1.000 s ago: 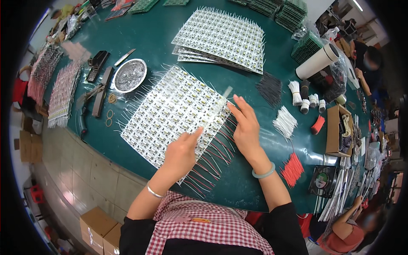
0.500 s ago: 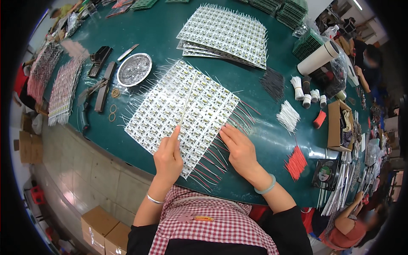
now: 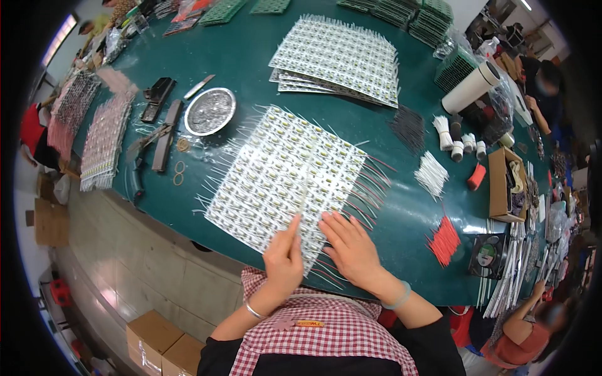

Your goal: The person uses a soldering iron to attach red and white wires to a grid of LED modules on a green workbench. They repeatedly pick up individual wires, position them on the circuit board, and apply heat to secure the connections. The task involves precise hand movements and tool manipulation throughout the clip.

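A white circuit board panel with rows of small parts lies tilted on the green table before me. White wires stick out along its left side, red and white ones along its right. My left hand is closed around the lower end of a thin pale stick, which lies along or just over the panel and looks blurred. My right hand rests flat, fingers stretched out, on the panel's lower right edge and the wires there.
A stack of similar panels stands behind. Left are a metal bowl, a soldering iron and rubber bands. On the right lie black wires, white wires, red wires and a small fan.
The stick and my left hand have moved right across the panel, toward my right hand. My right hand has shifted further onto the panel's edge. The whole view has shifted slightly.
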`<state>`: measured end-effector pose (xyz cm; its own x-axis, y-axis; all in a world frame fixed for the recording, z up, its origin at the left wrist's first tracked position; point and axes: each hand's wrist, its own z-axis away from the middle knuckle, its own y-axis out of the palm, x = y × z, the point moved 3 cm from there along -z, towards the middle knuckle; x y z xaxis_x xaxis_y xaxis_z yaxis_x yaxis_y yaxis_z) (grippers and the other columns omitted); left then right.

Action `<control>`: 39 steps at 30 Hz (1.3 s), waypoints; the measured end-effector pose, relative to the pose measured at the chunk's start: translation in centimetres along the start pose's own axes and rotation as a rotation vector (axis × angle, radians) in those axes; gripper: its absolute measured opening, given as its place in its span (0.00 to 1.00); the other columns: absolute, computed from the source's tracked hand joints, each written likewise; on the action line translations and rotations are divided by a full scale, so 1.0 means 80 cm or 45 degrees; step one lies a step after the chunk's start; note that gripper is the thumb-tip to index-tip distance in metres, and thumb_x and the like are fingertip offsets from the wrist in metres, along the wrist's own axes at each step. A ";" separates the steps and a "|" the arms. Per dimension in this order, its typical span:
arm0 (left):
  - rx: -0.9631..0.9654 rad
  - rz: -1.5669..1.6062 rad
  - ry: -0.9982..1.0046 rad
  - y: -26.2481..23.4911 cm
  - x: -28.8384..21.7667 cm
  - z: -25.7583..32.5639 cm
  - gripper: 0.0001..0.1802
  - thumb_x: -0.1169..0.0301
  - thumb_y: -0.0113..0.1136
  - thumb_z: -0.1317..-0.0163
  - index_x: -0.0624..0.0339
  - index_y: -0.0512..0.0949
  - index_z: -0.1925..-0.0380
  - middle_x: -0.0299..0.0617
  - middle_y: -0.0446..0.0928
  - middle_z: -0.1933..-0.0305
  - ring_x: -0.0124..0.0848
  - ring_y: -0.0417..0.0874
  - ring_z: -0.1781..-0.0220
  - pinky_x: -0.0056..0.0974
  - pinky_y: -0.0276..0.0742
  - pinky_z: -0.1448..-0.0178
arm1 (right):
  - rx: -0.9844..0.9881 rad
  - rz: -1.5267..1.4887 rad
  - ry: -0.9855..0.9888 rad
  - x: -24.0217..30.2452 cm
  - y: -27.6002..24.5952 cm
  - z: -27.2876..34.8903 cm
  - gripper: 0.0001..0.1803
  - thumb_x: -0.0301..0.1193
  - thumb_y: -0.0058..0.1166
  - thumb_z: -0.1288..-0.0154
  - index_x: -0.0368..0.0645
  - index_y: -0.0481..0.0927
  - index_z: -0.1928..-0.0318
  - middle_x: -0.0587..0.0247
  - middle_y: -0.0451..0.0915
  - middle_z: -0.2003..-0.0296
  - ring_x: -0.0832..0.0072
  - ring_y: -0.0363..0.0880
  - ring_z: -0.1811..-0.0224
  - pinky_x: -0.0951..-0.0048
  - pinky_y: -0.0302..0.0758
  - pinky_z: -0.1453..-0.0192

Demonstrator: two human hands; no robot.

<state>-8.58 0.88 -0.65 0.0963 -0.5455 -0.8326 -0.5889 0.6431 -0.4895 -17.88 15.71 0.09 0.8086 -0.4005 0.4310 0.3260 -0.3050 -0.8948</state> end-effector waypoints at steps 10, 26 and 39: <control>-0.081 -0.379 0.249 -0.100 0.009 -0.083 0.22 0.85 0.54 0.34 0.65 0.80 0.41 0.47 0.79 0.69 0.33 0.75 0.71 0.36 0.74 0.63 | -0.128 -0.084 0.226 0.001 -0.012 0.067 0.29 0.27 0.59 0.34 0.43 0.73 0.33 0.56 0.70 0.30 0.55 0.64 0.25 0.50 0.60 0.23; -0.330 -0.911 0.106 -0.242 0.175 -0.153 0.19 0.72 0.53 0.26 0.62 0.77 0.38 0.51 0.78 0.37 0.46 0.78 0.36 0.44 0.69 0.33 | -0.808 0.255 0.771 -0.143 -0.163 0.121 0.08 0.17 0.60 0.42 0.38 0.83 0.61 0.56 0.79 0.61 0.56 0.77 0.54 0.62 0.75 0.50; -0.234 -1.319 -0.872 -0.382 0.287 -0.232 0.41 0.36 0.45 0.30 0.64 0.78 0.41 0.57 0.80 0.41 0.54 0.79 0.39 0.53 0.73 0.37 | -0.634 0.246 1.043 -0.184 -0.144 0.194 0.11 0.20 0.60 0.39 0.33 0.84 0.55 0.50 0.82 0.59 0.54 0.79 0.52 0.59 0.75 0.46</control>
<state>-3.31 -41.27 0.00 0.9438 -0.3232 -0.0693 -0.0849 -0.0344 -0.9958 -25.91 38.53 2.27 0.1745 -0.9009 0.3975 -0.1730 -0.4255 -0.8883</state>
